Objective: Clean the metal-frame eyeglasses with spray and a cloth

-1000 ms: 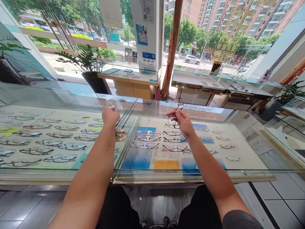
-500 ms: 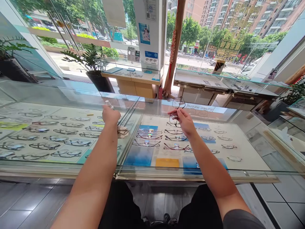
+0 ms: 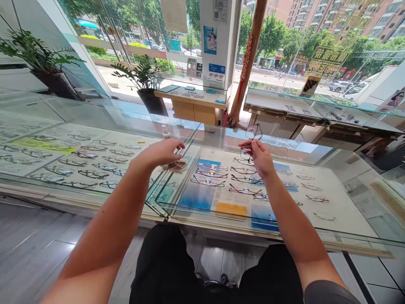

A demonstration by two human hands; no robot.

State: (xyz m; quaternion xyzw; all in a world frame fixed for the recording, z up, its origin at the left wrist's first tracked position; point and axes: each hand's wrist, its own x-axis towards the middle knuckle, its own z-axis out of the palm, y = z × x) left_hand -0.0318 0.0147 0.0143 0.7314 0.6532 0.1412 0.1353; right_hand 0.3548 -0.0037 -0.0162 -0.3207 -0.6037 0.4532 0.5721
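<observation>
My right hand (image 3: 258, 158) pinches a thin dark-framed pair of glasses (image 3: 253, 133) and holds it upright above the glass counter top (image 3: 316, 160). My left hand (image 3: 164, 152) hovers over the seam between two display cases, fingers curled on a beige cloth (image 3: 176, 165) that hangs under them. A small spray bottle (image 3: 165, 131) stands on the glass just beyond the left hand, apart from it.
Rows of glasses (image 3: 95, 162) lie inside the cases under the glass. Beyond are further counters (image 3: 193, 103), potted plants (image 3: 148, 84), a white pillar (image 3: 218, 42) and shop windows. My dark-trousered legs are below the counter edge.
My left hand has let go of the small spray bottle, which now stands on the glass, and has drawn back with the cloth. My view has swung left. The right hand still holds the glasses.
</observation>
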